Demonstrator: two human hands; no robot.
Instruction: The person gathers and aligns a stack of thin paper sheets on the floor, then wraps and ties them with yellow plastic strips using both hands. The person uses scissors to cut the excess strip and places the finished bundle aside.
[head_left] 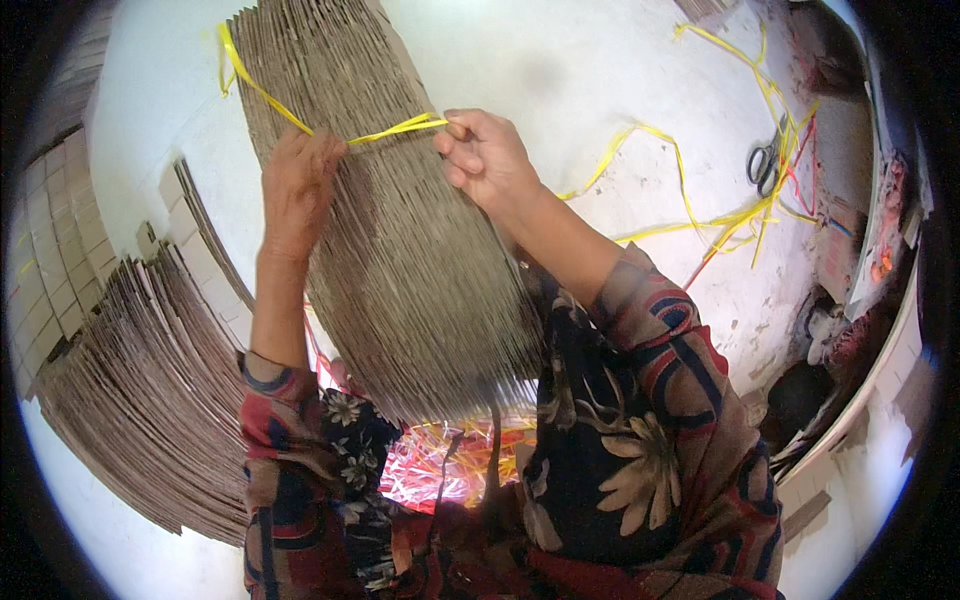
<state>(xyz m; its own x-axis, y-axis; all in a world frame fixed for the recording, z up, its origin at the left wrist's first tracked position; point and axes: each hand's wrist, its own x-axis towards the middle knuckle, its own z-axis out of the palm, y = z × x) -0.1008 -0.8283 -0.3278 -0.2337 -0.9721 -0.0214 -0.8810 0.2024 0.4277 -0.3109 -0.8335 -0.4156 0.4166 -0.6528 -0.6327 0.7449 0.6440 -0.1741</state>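
A long stack of brown cardboard sheets (430, 270), standing on edge side by side, runs from the far edge toward my lap. Across its upper part passes a yellow plastic strap (395, 130). My left hand (297, 190) is closed on the strap near the stack's left side, and the strap's tail runs on past it to the far left. At the stack's right edge my right hand (485, 160) pinches the strap's other part between thumb and fingers. Between the two hands the strap is stretched, lying close over the cardboard edges.
More yellow straps (740, 220) lie loose on the white surface to the right, with black-handled scissors (765, 165) among them. A second cardboard stack (150, 390) curves at the lower left. Red, white and yellow strap scraps (450, 465) lie below, between my knees.
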